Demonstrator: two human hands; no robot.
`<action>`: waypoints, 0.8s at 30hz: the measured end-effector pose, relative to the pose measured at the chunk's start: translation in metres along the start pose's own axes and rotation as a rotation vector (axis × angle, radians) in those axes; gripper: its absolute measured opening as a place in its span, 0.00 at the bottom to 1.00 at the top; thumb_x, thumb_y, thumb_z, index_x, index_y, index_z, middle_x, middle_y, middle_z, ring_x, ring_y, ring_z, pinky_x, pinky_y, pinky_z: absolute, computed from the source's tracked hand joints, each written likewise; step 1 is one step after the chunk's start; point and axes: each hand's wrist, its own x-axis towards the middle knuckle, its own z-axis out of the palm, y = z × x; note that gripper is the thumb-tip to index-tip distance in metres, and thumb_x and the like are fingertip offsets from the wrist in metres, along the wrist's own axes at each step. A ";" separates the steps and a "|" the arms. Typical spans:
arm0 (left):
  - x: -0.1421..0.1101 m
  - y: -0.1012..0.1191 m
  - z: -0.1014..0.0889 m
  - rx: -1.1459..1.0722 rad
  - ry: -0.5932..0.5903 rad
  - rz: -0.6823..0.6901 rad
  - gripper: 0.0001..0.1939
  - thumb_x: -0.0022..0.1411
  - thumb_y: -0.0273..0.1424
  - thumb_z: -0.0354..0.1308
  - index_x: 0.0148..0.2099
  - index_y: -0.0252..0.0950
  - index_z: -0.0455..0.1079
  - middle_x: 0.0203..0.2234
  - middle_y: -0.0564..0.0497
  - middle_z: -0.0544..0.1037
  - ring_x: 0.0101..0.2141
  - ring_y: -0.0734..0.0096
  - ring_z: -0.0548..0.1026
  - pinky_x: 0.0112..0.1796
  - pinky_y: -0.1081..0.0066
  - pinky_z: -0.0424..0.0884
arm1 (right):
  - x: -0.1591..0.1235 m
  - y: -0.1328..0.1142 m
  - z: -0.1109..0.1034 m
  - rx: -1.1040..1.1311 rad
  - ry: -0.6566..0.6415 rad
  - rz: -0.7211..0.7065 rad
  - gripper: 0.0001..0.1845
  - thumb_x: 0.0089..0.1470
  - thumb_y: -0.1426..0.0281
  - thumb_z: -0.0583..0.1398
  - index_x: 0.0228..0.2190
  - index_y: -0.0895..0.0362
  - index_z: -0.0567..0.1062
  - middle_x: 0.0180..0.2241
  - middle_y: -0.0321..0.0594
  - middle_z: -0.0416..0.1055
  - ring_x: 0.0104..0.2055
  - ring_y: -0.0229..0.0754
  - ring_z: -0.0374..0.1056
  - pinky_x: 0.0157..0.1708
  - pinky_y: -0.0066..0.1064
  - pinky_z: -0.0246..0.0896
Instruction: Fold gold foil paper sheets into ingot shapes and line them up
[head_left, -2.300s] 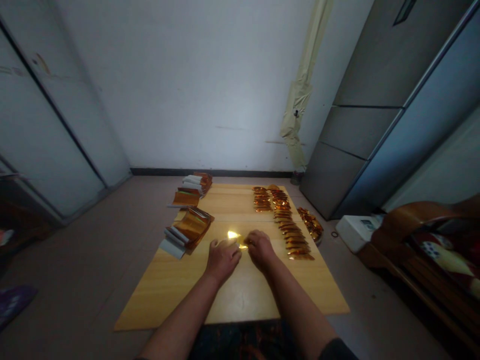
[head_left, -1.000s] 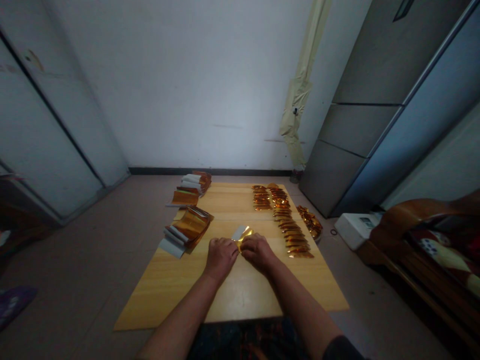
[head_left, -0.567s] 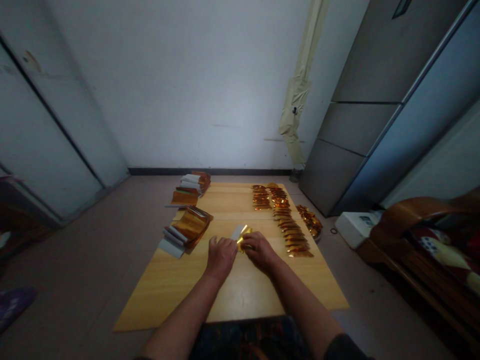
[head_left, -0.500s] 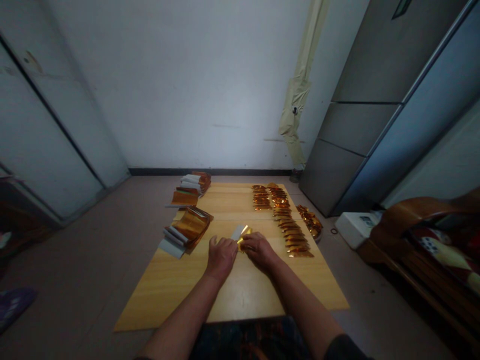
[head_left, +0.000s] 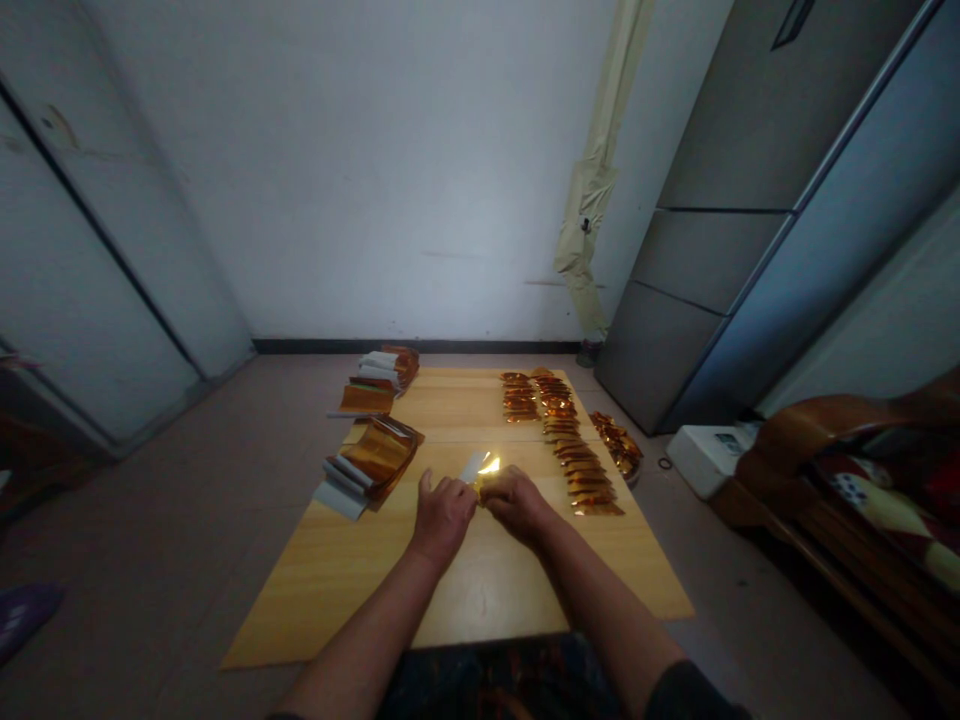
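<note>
White plaster walls point(head_left: 375, 170) close in a small room, with a grey steel refrigerator point(head_left: 712, 230) standing at the right and a wooden-framed settee point(head_left: 810, 430) beyond it. On the floor lies a pale wooden board point(head_left: 480, 590), and two stacks of gold foil sheets with white backing point(head_left: 367, 460) sit at its left edge, the nearer one overlapping the board. Along its right side run rows of small amber foil pieces point(head_left: 577, 465), each lying overlapped on the next, and a loose heap of foil point(head_left: 616, 447) sits just off the board's edge.

Between these groups, near the board's middle, the two hands work close together. The right hand point(head_left: 516, 503) curls down in a narrow pinch on a small bright foil piece point(head_left: 487, 468), with a white backing strip point(head_left: 472, 466) sticking out past it. The left hand point(head_left: 442, 518) sits just beside it, fingers raised and slightly spread; whether it grips the foil, I cannot tell. The step in hand appears to be working this single piece, and the next move calls for a light, steady pinch on the thin foil.
</note>
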 end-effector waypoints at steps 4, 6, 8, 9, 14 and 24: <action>0.000 0.000 0.002 0.013 0.011 0.013 0.10 0.66 0.30 0.52 0.34 0.41 0.73 0.30 0.51 0.77 0.36 0.64 0.72 0.56 0.46 0.50 | -0.002 -0.002 -0.001 0.106 0.037 -0.015 0.13 0.51 0.78 0.56 0.32 0.53 0.79 0.42 0.37 0.76 0.47 0.42 0.66 0.49 0.32 0.55; -0.001 -0.001 0.002 0.006 0.013 0.010 0.09 0.66 0.30 0.52 0.35 0.41 0.73 0.30 0.51 0.77 0.36 0.64 0.73 0.57 0.45 0.50 | -0.003 -0.001 -0.001 0.108 0.074 -0.012 0.14 0.50 0.79 0.56 0.33 0.53 0.79 0.47 0.38 0.74 0.50 0.42 0.65 0.52 0.33 0.54; -0.001 -0.001 0.002 -0.004 0.010 0.001 0.08 0.65 0.29 0.53 0.35 0.41 0.73 0.30 0.50 0.77 0.36 0.64 0.73 0.57 0.45 0.49 | -0.003 0.001 0.001 0.067 0.078 -0.004 0.15 0.51 0.79 0.57 0.35 0.52 0.79 0.50 0.38 0.73 0.52 0.43 0.63 0.52 0.35 0.54; 0.000 -0.001 0.002 -0.008 0.007 -0.006 0.08 0.65 0.29 0.53 0.35 0.41 0.73 0.30 0.50 0.77 0.36 0.64 0.73 0.57 0.45 0.49 | -0.003 0.002 0.002 0.039 0.067 -0.002 0.15 0.51 0.78 0.58 0.36 0.51 0.79 0.51 0.37 0.72 0.52 0.43 0.63 0.52 0.35 0.54; 0.001 0.001 -0.003 -0.020 -0.004 -0.037 0.09 0.66 0.30 0.51 0.35 0.41 0.72 0.29 0.51 0.77 0.35 0.64 0.73 0.57 0.45 0.50 | -0.001 0.004 0.004 -0.053 0.001 -0.017 0.12 0.56 0.73 0.60 0.41 0.48 0.78 0.51 0.37 0.71 0.51 0.43 0.62 0.50 0.35 0.53; -0.010 -0.013 -0.007 -0.203 -0.073 -0.002 0.13 0.68 0.29 0.46 0.45 0.43 0.72 0.40 0.49 0.81 0.43 0.64 0.75 0.57 0.47 0.52 | 0.002 0.007 0.008 -0.050 0.011 -0.008 0.08 0.59 0.67 0.60 0.36 0.48 0.81 0.43 0.36 0.76 0.46 0.42 0.65 0.46 0.33 0.54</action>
